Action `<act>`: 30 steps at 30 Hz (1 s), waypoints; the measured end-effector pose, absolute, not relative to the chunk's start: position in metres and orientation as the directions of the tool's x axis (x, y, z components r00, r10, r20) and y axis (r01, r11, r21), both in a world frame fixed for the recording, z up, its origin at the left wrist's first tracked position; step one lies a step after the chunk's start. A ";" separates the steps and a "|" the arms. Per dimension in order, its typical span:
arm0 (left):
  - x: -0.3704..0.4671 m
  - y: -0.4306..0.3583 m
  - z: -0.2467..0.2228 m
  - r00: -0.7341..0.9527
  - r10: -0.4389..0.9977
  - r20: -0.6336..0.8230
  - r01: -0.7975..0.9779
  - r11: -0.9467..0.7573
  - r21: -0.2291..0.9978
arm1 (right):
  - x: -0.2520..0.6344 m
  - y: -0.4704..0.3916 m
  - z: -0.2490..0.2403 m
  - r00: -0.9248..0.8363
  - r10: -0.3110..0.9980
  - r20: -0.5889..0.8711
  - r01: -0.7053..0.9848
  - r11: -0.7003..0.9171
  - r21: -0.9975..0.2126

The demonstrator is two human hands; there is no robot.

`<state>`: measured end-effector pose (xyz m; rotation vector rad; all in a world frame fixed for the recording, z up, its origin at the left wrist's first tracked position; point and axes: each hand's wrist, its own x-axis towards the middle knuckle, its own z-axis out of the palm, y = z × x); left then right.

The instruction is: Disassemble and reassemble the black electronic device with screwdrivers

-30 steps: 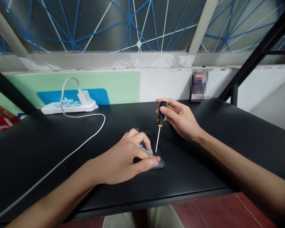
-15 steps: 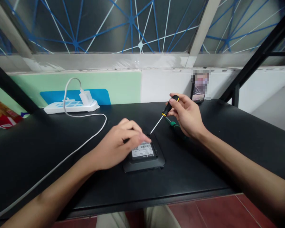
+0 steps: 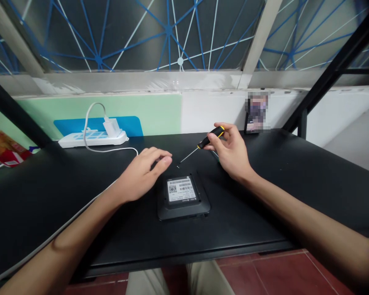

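A black device (image 3: 184, 209) with a white printed label (image 3: 182, 190) lies on the black table. Beyond its far edge, my right hand (image 3: 230, 151) grips a black and yellow screwdriver (image 3: 210, 137), whose tip points down and left. Close to that tip is a tiny light-coloured piece (image 3: 178, 166), perhaps a screw. My left hand (image 3: 144, 172) hovers at the device's left far corner, empty, with thumb and fingers apart. Mostly hidden behind my right hand is a second screwdriver (image 3: 215, 154), of which a bit of shaft and green shows.
A white power strip (image 3: 94, 139) with a plugged-in charger (image 3: 111, 127) is at the back left, its white cable (image 3: 70, 219) running along the left side. A phone (image 3: 254, 116) leans against the wall. Red packaging (image 3: 9, 149) sits far left.
My left hand has moved left off the device, uncovering its label. The screwdriver tip, earlier at the device's far edge, has shifted left and beyond it, beside the tiny piece.
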<state>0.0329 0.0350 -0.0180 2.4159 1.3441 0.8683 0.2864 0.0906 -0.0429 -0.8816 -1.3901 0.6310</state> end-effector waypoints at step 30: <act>0.023 0.050 -0.026 0.391 0.810 0.437 0.726 -0.563 0.394 | 0.260 0.054 -0.030 -0.037 0.940 0.340 -0.210 0.326 -0.922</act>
